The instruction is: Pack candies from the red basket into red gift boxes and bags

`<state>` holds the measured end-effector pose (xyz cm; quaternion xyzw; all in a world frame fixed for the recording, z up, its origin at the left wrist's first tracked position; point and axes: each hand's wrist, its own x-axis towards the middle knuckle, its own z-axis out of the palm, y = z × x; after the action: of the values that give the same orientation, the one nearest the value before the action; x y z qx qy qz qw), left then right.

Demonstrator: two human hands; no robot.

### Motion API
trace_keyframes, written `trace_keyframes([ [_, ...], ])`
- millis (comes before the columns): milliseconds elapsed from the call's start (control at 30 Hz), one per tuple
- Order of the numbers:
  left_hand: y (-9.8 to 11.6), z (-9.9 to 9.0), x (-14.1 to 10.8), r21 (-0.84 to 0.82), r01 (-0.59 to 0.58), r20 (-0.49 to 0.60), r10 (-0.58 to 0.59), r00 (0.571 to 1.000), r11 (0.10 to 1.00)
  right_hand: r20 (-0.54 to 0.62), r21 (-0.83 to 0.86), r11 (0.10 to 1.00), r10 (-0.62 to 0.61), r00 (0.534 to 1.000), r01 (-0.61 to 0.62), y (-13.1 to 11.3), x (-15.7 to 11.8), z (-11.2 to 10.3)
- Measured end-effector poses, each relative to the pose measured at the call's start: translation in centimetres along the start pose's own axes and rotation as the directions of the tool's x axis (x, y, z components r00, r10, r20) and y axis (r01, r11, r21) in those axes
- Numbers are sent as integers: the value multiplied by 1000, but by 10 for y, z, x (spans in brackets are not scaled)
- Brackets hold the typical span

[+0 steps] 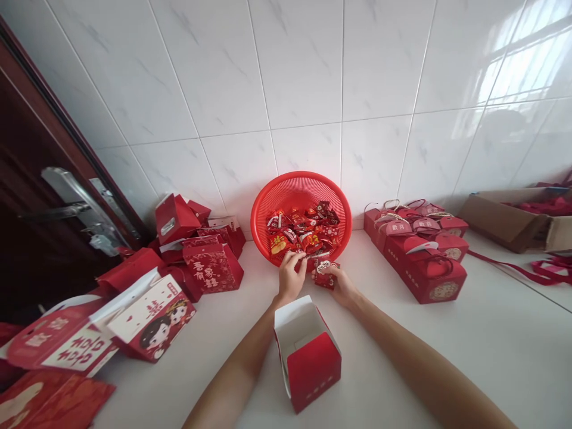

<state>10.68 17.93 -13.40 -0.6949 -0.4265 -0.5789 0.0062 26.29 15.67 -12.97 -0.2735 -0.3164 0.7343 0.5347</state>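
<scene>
Upper left of your frame: dark door [27, 140] with a metal handle [67, 211] | Across your top: white tiled wall [299, 65], grey-veined | Upper right: you see a window reflection [522, 62] | Right edge: open cardboard carton [504, 229], red ribbon [513, 270] lying below it in your frame

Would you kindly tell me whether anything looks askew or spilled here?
The left-hand boxes lie jumbled, some tilted, unlike the right-hand boxes, which stand lined up; a loose ribbon trails beside those. I see nothing spilled.
</scene>
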Motion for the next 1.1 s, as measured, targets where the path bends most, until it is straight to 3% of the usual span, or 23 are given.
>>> trace_keyframes([
  [133, 2, -3, 0, -139, 193, -40, -200, 979, 971, 22, -17, 1000, 15, 1000, -15, 0, 0, 0],
  [267, 5, -4, 0, -303, 394, -9, -416, 909, 868, 29, -21, 1000, 5, 1000, -4, 0, 1, 0],
  [367, 10, -5, 0, -389, 481, 38, -508, 861, 786, 30, -21, 1000, -18, 999, 19, 2, 2, -1],
  [667, 28, -7, 1, -434, 553, 164, -541, 825, 711, 28, -20, 998, -51, 998, 52, 3, 1, -1],
  [833, 28, -6, -1, -422, 589, 250, -536, 806, 689, 42, -27, 998, -51, 998, 52, 3, 0, 0],
  [1100, 28, -8, -1, -393, 615, 295, -539, 789, 684, 12, -27, 1000, 0, 1000, 1, 1, 3, -1],
])
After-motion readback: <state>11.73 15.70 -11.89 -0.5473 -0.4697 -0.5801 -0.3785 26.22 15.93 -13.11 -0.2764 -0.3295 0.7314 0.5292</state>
